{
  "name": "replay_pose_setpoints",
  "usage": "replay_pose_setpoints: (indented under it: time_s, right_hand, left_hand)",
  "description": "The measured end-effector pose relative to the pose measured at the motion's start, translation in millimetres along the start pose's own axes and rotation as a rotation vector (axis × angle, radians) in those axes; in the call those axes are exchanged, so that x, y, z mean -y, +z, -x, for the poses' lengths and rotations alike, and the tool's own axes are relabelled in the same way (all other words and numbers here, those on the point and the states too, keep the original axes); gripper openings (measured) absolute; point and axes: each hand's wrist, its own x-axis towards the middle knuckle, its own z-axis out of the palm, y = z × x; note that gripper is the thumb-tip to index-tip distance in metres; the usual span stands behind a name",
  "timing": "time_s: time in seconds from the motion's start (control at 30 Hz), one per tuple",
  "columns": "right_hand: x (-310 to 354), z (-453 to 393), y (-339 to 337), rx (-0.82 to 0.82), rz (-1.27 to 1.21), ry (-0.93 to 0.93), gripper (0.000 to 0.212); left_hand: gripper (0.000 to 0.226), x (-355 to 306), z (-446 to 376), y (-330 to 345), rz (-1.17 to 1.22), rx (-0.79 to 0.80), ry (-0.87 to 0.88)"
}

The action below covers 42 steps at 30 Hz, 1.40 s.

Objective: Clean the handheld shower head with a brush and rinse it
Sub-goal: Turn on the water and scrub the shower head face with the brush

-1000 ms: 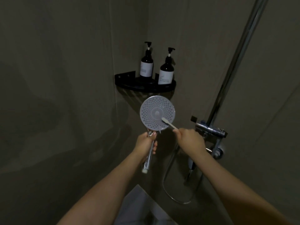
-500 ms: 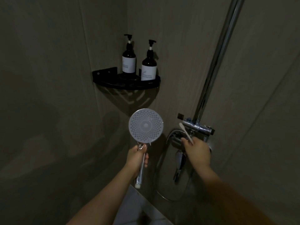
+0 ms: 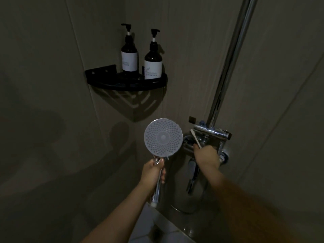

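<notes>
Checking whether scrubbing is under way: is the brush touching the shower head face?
Apart. The head view shows dark wall between the brush, held in the right hand, and the shower head.

The left hand [image 3: 154, 172] grips the shower head [image 3: 163, 137] by its handle, face toward the camera. To its right, apart from it, the right hand [image 3: 206, 157] holds the brush [image 3: 195, 138] near the chrome mixer valve [image 3: 211, 132].
</notes>
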Motion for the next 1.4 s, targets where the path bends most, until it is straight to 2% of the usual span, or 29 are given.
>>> replay_pose_setpoints:
  time_s: [0.33,0.67,0.87,1.03,1.17,1.27,1.4]
  right_hand:
    - [10.1,-0.3,2.5,-0.03,0.186,0.026,0.034]
    - [14.9,1.3,16.7,-0.097,-0.217,0.142,0.045]
    - [18.7,1.2,9.8,-0.022,-0.307,0.204,0.051]
    - [15.0,-4.5,14.0,0.031,-0.559,0.303,0.051]
    - [14.8,-6.7,23.1,0.087,-0.999,0.461,0.031]
    - [16.7,0.2,22.3,0.104,-1.213,0.501,0.039]
    - [23.4,8.0,24.8,0.086,-1.488,0.518,0.036]
  left_hand:
    - [0.02,-8.8,-16.4,2.3,0.013,0.036,0.02]
    - [0.021,-1.5,-23.8,11.9,0.039,0.042,-0.002]
    - [0.02,-3.5,-26.1,11.7,0.063,0.038,-0.019]
    - [0.019,-6.0,-23.7,16.6,0.071,0.061,-0.024]
    - [0.02,-8.8,-21.3,18.3,0.08,0.075,-0.013]
    - [0.02,-12.2,-19.8,14.1,0.076,0.089,-0.003]
    - [0.021,-16.4,-20.2,4.6,0.077,0.089,0.012]
